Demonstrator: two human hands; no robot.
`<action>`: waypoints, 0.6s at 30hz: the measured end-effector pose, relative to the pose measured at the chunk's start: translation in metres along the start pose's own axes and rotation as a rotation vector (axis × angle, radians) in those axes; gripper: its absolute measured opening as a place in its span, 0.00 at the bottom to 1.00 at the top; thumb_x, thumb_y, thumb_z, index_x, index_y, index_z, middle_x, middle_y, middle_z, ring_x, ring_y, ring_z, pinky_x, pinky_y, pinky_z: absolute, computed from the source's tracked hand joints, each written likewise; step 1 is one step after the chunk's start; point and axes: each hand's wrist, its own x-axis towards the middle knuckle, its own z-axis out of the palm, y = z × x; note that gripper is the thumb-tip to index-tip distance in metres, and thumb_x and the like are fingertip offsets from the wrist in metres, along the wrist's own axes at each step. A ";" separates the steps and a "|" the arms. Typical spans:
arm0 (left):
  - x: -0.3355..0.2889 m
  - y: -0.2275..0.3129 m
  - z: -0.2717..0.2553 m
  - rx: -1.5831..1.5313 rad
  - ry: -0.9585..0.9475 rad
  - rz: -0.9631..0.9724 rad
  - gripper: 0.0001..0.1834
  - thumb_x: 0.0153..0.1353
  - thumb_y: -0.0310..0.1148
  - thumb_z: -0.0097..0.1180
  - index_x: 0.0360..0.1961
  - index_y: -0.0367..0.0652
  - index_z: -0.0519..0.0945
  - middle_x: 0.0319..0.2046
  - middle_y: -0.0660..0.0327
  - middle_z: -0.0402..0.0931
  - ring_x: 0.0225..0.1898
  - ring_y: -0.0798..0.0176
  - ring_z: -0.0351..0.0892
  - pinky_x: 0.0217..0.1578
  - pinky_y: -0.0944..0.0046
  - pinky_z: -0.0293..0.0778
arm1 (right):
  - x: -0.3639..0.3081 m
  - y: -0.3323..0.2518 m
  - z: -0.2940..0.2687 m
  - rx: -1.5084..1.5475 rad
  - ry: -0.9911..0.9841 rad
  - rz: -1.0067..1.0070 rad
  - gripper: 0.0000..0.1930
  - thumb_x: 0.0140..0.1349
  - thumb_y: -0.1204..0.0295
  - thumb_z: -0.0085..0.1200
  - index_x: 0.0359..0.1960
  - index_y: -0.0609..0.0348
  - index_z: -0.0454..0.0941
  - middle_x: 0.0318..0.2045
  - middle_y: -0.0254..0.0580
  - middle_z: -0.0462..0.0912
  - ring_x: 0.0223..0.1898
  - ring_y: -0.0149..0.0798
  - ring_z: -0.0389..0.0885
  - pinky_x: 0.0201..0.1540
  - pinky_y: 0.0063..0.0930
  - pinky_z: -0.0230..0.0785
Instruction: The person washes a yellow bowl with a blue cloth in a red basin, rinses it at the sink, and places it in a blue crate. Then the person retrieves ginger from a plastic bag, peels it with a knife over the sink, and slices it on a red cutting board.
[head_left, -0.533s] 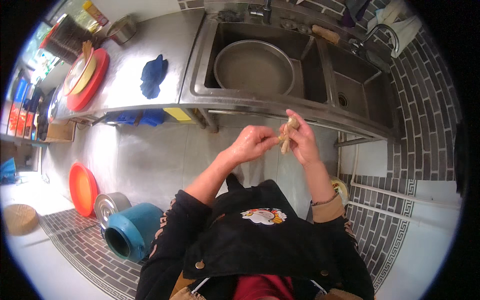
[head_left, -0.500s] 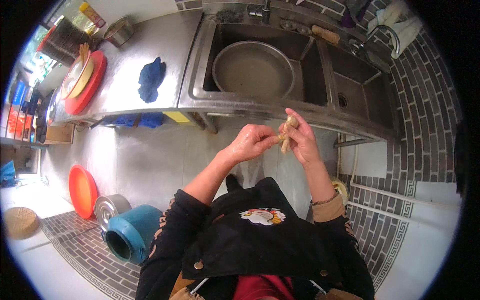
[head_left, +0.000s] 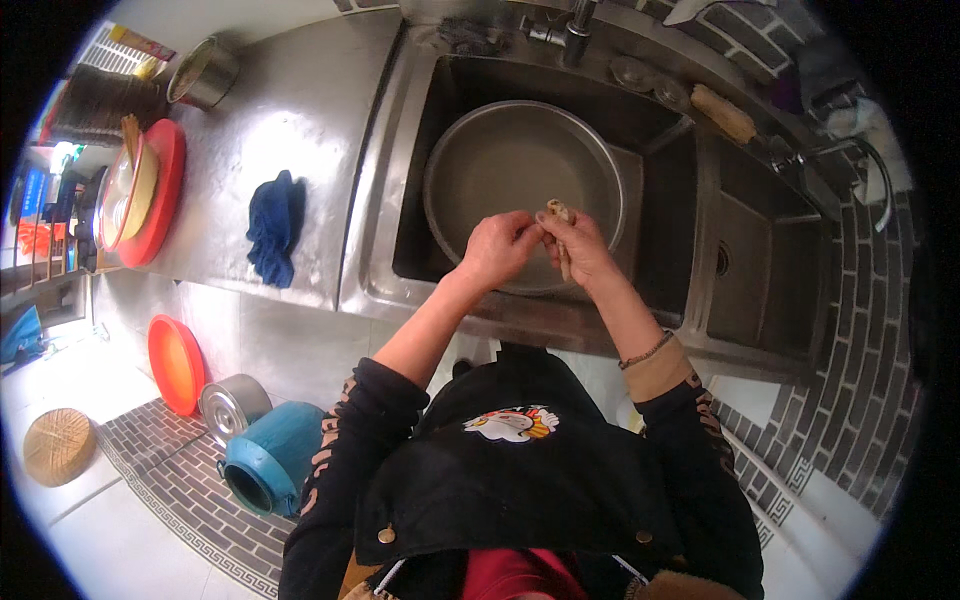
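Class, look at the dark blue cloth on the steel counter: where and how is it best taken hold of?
Probably by its bunched middle, pinched from above: the dark blue cloth lies crumpled on the flat steel counter, with raised folds to grasp and nothing covering it. The left hand is the nearer one, coming from the cloth's right.

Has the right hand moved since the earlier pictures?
Yes, forward. Judged against the sink's front edge, the right hand showed on the near side before; now it appears past that edge, over the round metal pan.
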 end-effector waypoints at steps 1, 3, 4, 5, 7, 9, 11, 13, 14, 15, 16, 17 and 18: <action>0.010 -0.004 0.000 -0.064 -0.042 -0.030 0.13 0.61 0.37 0.51 0.29 0.36 0.79 0.19 0.56 0.75 0.22 0.62 0.73 0.27 0.63 0.69 | 0.010 -0.002 -0.007 0.022 -0.032 0.010 0.10 0.59 0.65 0.60 0.31 0.56 0.74 0.20 0.29 0.73 0.16 0.22 0.69 0.16 0.17 0.62; 0.035 -0.011 0.002 -0.247 -0.118 -0.109 0.13 0.62 0.37 0.51 0.30 0.38 0.78 0.20 0.60 0.75 0.23 0.66 0.71 0.27 0.66 0.67 | 0.033 -0.008 -0.020 0.054 -0.064 0.047 0.09 0.58 0.66 0.60 0.31 0.56 0.74 0.20 0.29 0.73 0.17 0.22 0.69 0.16 0.17 0.63; 0.043 -0.016 0.002 -0.365 -0.155 -0.160 0.12 0.63 0.37 0.50 0.30 0.39 0.78 0.20 0.63 0.73 0.23 0.70 0.69 0.26 0.68 0.66 | 0.042 -0.010 -0.025 0.092 -0.110 0.060 0.09 0.58 0.66 0.60 0.31 0.56 0.74 0.20 0.29 0.73 0.17 0.23 0.69 0.16 0.18 0.63; 0.051 -0.020 0.003 -0.466 -0.195 -0.217 0.11 0.64 0.37 0.50 0.30 0.41 0.77 0.21 0.67 0.72 0.23 0.73 0.67 0.26 0.70 0.64 | 0.051 -0.013 -0.029 0.133 -0.130 0.066 0.09 0.58 0.66 0.60 0.31 0.56 0.74 0.20 0.29 0.73 0.17 0.23 0.70 0.17 0.18 0.64; 0.070 -0.030 0.004 -0.649 -0.193 -0.248 0.11 0.64 0.38 0.50 0.30 0.43 0.77 0.21 0.68 0.72 0.23 0.73 0.67 0.26 0.71 0.63 | 0.067 -0.017 -0.036 0.181 -0.156 0.050 0.09 0.57 0.66 0.59 0.31 0.56 0.74 0.20 0.30 0.74 0.18 0.24 0.71 0.19 0.20 0.66; 0.087 -0.041 0.009 -0.857 -0.188 -0.277 0.11 0.64 0.38 0.49 0.30 0.44 0.76 0.21 0.68 0.71 0.23 0.74 0.66 0.25 0.71 0.63 | 0.078 -0.015 -0.038 0.182 -0.133 0.011 0.09 0.57 0.67 0.59 0.31 0.57 0.74 0.21 0.32 0.75 0.19 0.25 0.73 0.21 0.21 0.68; 0.104 -0.057 0.013 -1.091 -0.176 -0.300 0.12 0.65 0.38 0.48 0.29 0.44 0.76 0.21 0.68 0.71 0.22 0.73 0.66 0.24 0.71 0.63 | 0.089 -0.005 -0.039 0.157 -0.123 0.049 0.09 0.57 0.67 0.58 0.32 0.58 0.75 0.22 0.34 0.76 0.21 0.27 0.75 0.22 0.21 0.68; 0.121 -0.079 0.011 -0.832 -0.072 -0.444 0.12 0.64 0.39 0.49 0.33 0.42 0.77 0.20 0.64 0.73 0.21 0.70 0.69 0.23 0.66 0.65 | 0.101 0.011 -0.045 -0.050 -0.051 0.017 0.10 0.56 0.67 0.57 0.33 0.60 0.75 0.23 0.36 0.78 0.23 0.28 0.76 0.23 0.21 0.69; 0.130 -0.093 0.011 -0.626 -0.025 -0.458 0.13 0.64 0.40 0.48 0.35 0.41 0.77 0.20 0.63 0.73 0.21 0.68 0.70 0.23 0.64 0.66 | 0.113 0.022 -0.050 -0.245 -0.002 -0.025 0.10 0.55 0.67 0.57 0.34 0.60 0.75 0.23 0.37 0.78 0.23 0.29 0.77 0.24 0.22 0.69; 0.135 -0.109 0.010 -0.419 0.019 -0.465 0.14 0.64 0.40 0.48 0.37 0.40 0.77 0.20 0.62 0.74 0.21 0.66 0.72 0.23 0.62 0.68 | 0.125 0.035 -0.055 -0.415 0.011 -0.091 0.11 0.55 0.67 0.57 0.34 0.61 0.75 0.24 0.38 0.79 0.24 0.30 0.77 0.24 0.23 0.69; 0.139 -0.126 0.003 -0.242 0.041 -0.476 0.14 0.62 0.39 0.49 0.42 0.41 0.76 0.25 0.59 0.76 0.27 0.61 0.75 0.29 0.60 0.70 | 0.141 0.043 -0.067 -0.733 0.191 0.004 0.11 0.55 0.67 0.55 0.36 0.62 0.75 0.24 0.39 0.79 0.23 0.35 0.77 0.25 0.30 0.70; 0.141 -0.145 -0.007 -0.062 0.065 -0.483 0.16 0.61 0.39 0.51 0.46 0.41 0.74 0.29 0.56 0.78 0.33 0.56 0.77 0.35 0.57 0.72 | 0.157 0.048 -0.087 -0.865 0.271 -0.041 0.11 0.56 0.68 0.55 0.36 0.61 0.75 0.25 0.39 0.78 0.25 0.35 0.77 0.27 0.32 0.71; 0.140 -0.161 -0.011 0.117 0.088 -0.494 0.20 0.59 0.38 0.52 0.51 0.42 0.73 0.34 0.53 0.80 0.39 0.51 0.80 0.41 0.54 0.75 | 0.168 0.054 -0.107 -0.992 0.361 -0.040 0.10 0.56 0.69 0.55 0.37 0.61 0.75 0.26 0.39 0.78 0.26 0.35 0.77 0.30 0.34 0.71</action>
